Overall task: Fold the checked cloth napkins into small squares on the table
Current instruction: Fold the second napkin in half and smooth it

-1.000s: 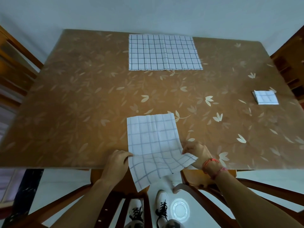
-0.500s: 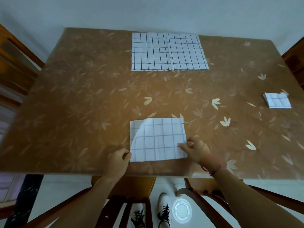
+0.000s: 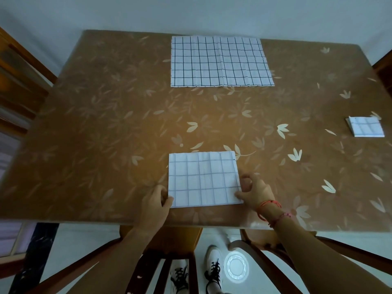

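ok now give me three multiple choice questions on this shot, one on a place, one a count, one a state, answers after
1. Where on the table does the small folded square lie?
A) right side
B) left side
C) far edge, centre

2. In how many separate places does checked cloth lie on the table?
A) two
B) three
C) five

3. How is the near napkin lying?
A) flat on the table
B) hanging off the edge
C) crumpled in a heap

Answers:
1 A: it sits alone near the right edge.
2 B: the small folded square, the near napkin and the far napkin.
3 A: it lies flat while the left hand and right hand hold its near corners.
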